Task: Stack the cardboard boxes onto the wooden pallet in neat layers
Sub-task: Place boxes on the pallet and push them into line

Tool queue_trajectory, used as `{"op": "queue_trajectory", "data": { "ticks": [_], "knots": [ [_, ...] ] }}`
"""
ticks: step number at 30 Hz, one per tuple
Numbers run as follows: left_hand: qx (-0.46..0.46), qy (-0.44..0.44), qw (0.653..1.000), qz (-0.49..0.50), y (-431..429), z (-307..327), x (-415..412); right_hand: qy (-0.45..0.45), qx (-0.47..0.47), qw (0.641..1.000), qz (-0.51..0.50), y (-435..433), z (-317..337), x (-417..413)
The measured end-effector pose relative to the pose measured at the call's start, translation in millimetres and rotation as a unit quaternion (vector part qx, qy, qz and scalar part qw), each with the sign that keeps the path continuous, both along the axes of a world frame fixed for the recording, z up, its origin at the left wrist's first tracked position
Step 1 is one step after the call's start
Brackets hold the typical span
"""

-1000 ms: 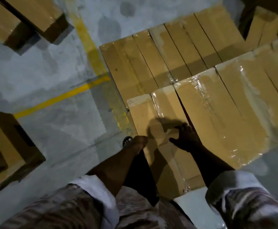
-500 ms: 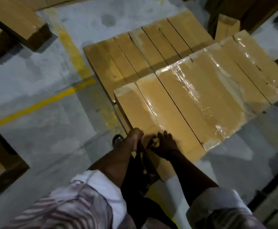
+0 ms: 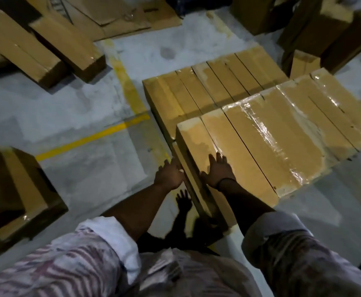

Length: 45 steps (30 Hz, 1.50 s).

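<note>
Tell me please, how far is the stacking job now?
Done: a lower row of boxes and a plastic-wrapped upper row sit stacked. In hand: left hand and right hand press the end box into line. Left: loose boxes on the floor. The pallet is hidden.

no readable text, labels or numbers anywhere

Cardboard boxes (image 3: 250, 146) on concrete floor (image 3: 72, 116)

Hands (image 3: 193, 173) flat on box (image 3: 199, 144) — stacked
</note>
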State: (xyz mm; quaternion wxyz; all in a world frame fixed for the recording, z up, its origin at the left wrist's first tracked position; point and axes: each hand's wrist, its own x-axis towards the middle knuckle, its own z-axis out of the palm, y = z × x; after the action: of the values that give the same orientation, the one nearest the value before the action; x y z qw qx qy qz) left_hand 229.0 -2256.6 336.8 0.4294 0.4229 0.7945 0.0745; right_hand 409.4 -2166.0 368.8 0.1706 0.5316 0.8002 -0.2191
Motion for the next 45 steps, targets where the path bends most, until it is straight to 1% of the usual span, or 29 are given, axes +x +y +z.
{"op": "queue_trajectory", "data": {
  "ticks": [4,9,14,20,26,30,34,40,45],
  "knots": [
    [0.019,0.011,1.000,0.013,-43,12,-73,0.030,-0.010,0.999,0.001,-18,13,-67],
    [0.014,0.020,0.998,0.061,-94,19,-171,0.021,-0.026,0.999,0.019,-51,8,-153],
    [0.021,0.047,0.995,0.080,-111,19,-258,0.039,-0.020,0.998,0.038,-76,17,-249],
    [0.068,0.044,0.993,0.091,-114,32,-307,0.049,0.009,0.995,0.091,-92,30,-333],
    [0.090,0.029,0.987,0.127,-120,35,-327,0.050,0.010,0.992,0.116,-96,32,-370],
    [0.118,0.032,0.986,0.111,-106,43,-323,0.064,0.030,0.994,0.088,-87,39,-371],
    [0.127,0.028,0.989,0.064,-78,49,-297,0.085,0.046,0.995,0.021,-83,45,-340],
    [0.130,-0.010,0.991,-0.037,-45,53,-212,0.087,0.054,0.989,-0.105,-83,49,-230],
    [0.128,-0.049,0.987,-0.084,-48,54,-122,0.054,0.053,0.985,-0.158,-98,52,-112]
  ]
}}
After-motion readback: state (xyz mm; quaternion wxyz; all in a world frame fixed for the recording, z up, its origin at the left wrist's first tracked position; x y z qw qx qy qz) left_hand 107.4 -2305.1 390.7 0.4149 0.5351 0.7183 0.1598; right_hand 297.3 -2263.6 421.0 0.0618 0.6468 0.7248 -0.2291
